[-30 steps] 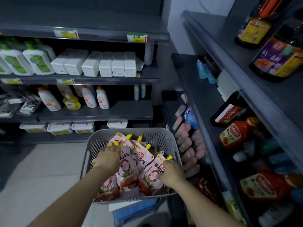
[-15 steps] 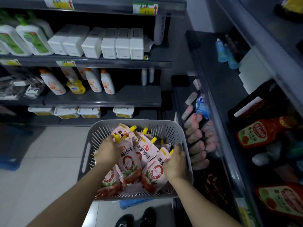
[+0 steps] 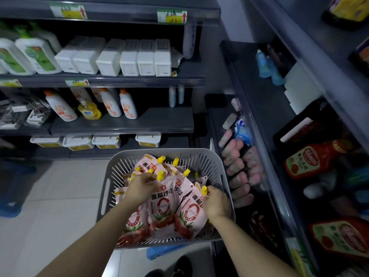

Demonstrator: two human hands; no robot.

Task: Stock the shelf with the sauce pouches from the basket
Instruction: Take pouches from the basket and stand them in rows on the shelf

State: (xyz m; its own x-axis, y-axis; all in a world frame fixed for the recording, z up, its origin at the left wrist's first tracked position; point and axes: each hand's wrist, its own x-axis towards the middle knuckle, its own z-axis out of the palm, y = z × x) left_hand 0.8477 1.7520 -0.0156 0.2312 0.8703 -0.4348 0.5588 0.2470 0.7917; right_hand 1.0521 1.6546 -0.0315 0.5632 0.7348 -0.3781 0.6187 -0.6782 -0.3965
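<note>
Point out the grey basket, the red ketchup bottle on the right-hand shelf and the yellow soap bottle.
grey basket (image 3: 117,172), head view, its slatted left wall.
red ketchup bottle (image 3: 302,162), head view, its front label.
yellow soap bottle (image 3: 89,111), head view, middle of its body.

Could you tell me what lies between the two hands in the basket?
In the head view, pink sauce pouches with yellow caps lie between the left hand and right hand, inside the grey basket.
</note>
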